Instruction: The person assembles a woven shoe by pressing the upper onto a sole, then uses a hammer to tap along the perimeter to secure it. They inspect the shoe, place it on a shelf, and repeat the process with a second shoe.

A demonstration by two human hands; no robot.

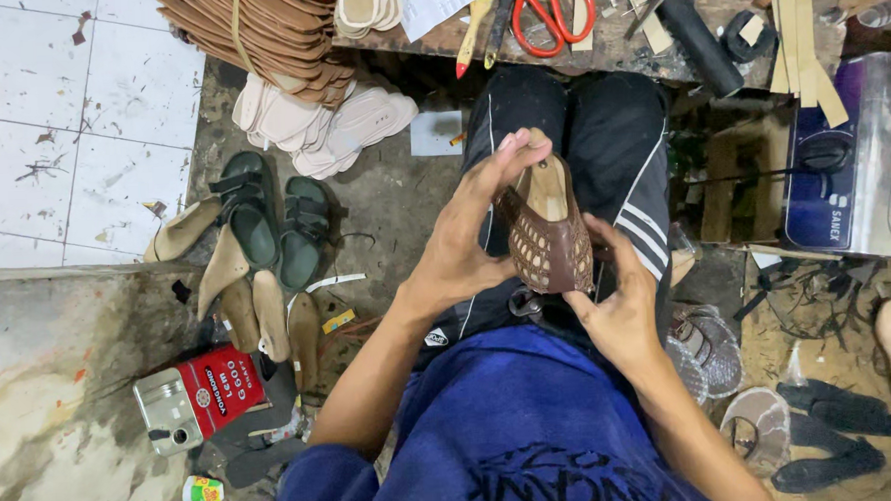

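Head view: both hands up over the lap, on a brown woven shoe [548, 238] w/ a pale wooden last inside. Left hand [465, 242] wraps the shoe's left side, fingers curled round it, thumb and fingertips pinched at the heel top. Right hand [620, 308] cups the toe end from below/right, fingers bent and closed on the upper. Shoe is held toe toward the person, heel away, above black track pants [601, 143] w/ white stripes; blue shirt [518, 418] at bottom of frame. Left on the floor: green sandals [276, 220] side by side, tan lasts [253, 304] just beside them, red tin [211, 391] near a concrete ledge. Further up, a stack of pale insoles [325, 125] and a bundle of brown soles [266, 33] touching it. Bench [657, 56] at top carries red-handled scissors [552, 10], a brush and wood strips. Right side: black soles [844, 428] on dirt floor, well apart from the hands; purple box [823, 174] near the bench.
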